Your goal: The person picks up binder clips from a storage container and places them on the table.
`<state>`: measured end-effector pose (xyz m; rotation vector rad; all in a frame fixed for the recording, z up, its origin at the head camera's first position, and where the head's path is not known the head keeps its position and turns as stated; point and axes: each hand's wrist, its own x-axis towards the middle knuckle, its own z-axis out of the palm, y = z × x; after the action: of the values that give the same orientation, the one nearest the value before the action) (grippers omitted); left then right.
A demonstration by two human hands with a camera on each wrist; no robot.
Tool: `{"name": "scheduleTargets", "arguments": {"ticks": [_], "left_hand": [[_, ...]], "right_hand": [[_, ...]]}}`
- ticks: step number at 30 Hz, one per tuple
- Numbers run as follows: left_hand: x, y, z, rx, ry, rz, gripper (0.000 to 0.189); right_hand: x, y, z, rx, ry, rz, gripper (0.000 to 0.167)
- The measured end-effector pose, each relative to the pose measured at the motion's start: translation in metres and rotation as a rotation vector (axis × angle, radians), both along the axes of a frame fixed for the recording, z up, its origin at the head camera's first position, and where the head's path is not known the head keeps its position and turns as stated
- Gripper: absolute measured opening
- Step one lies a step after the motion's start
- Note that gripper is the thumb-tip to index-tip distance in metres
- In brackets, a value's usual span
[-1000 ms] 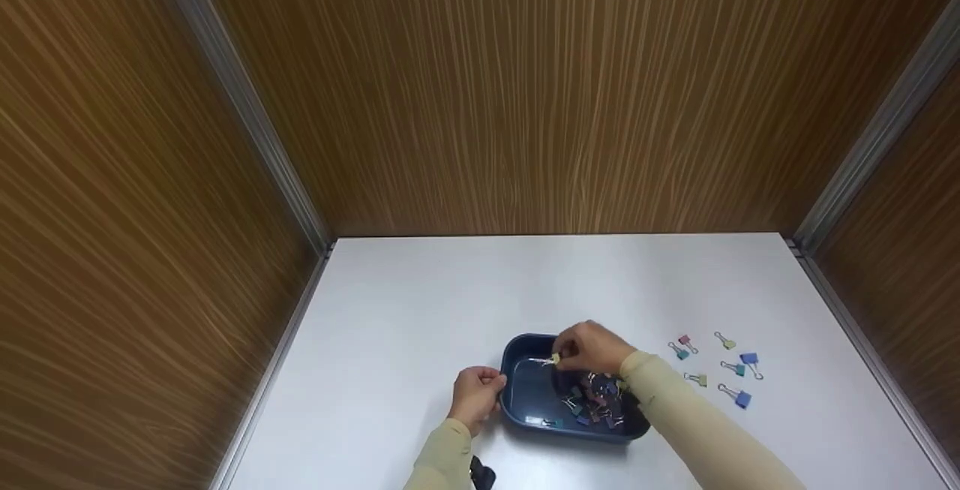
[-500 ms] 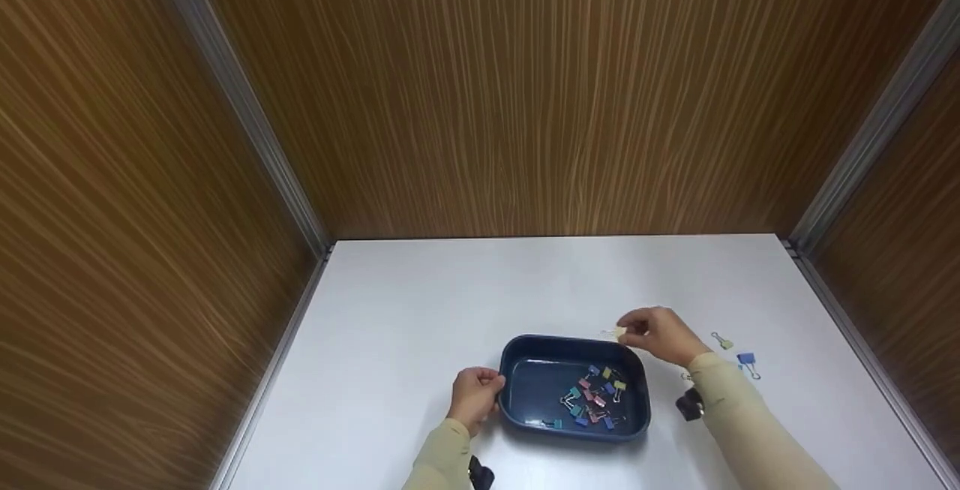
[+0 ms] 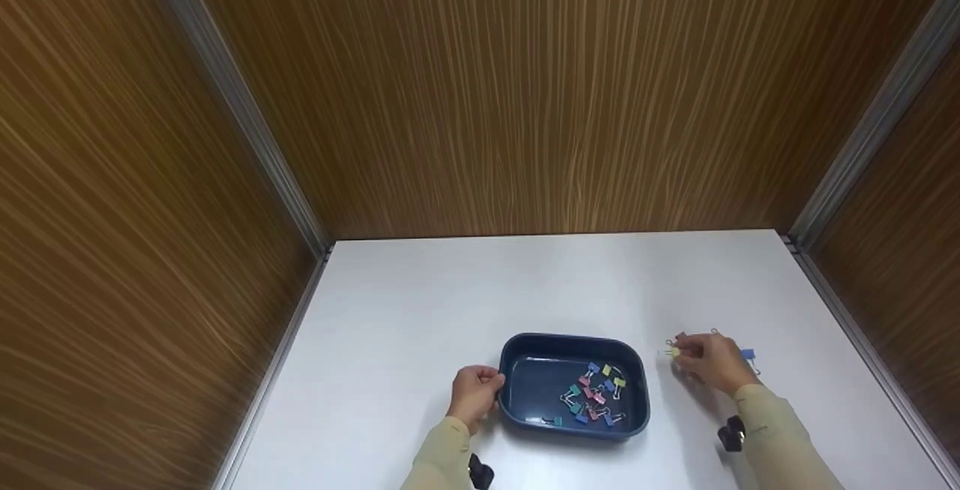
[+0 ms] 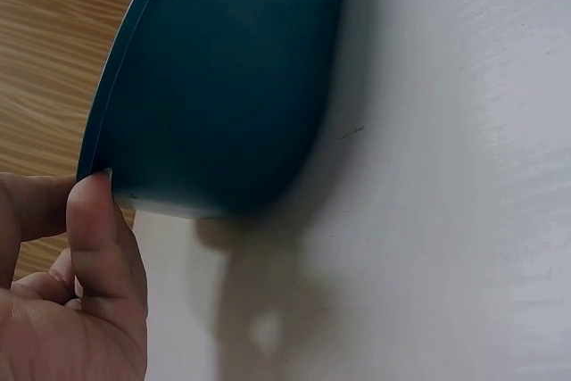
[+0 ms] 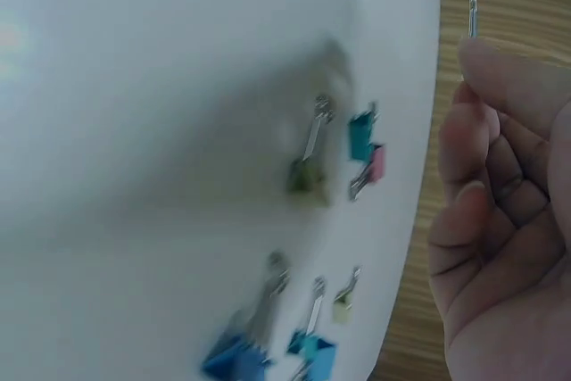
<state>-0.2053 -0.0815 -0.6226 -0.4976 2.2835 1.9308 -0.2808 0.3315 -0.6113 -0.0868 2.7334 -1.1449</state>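
Note:
My left hand [image 3: 474, 398] pinches the left rim of a dark blue tray [image 3: 525, 422] between thumb and fingers; the left wrist view shows the thumb on the tray's outer wall [image 4: 223, 113]. Several coloured binder clips [image 3: 598, 398] lie inside, mostly in its right half. My right hand [image 3: 711, 361], right of the tray and over the table, pinches a yellow binder clip [image 3: 675, 352]. Its wire handles [image 5: 473, 15] stick out past my fingertips in the right wrist view, where the clip's body is hidden by my fingers.
Below my right hand lie several loose clips: yellow [image 5: 305, 176], teal [image 5: 360, 136], pink [image 5: 377, 163] and blue [image 5: 239, 359] among them. The white table [image 3: 420, 287] is bounded by wood-grain panels [image 3: 555, 100] at back and sides.
My right hand has moved from above the tray rightward to the loose clips, with the yellow binder clip still between its fingers. My left hand stays at the tray's rim.

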Motion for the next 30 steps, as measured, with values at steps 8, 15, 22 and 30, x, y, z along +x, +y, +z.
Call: {"name": "scheduleTargets", "arguments": {"ticks": [8,15,22,30], "left_hand": [[-0.003,0.0,-0.001,-0.009,-0.011,0.012,0.009],[-0.002,0.001,-0.001,0.001,0.0,0.009,0.009],[-0.002,0.001,-0.002,-0.01,-0.015,0.009,0.01],[-0.001,0.001,-0.001,-0.02,-0.007,-0.002,0.011]], "right_hand": [[0.015,0.019,-0.018,0.142,0.044,-0.027,0.033],[0.018,0.023,-0.027,0.183,0.045,-0.042,0.032],[0.016,0.02,-0.027,0.195,0.041,-0.054,0.033],[0.009,0.005,-0.026,0.179,0.051,-0.045,0.029]]}}
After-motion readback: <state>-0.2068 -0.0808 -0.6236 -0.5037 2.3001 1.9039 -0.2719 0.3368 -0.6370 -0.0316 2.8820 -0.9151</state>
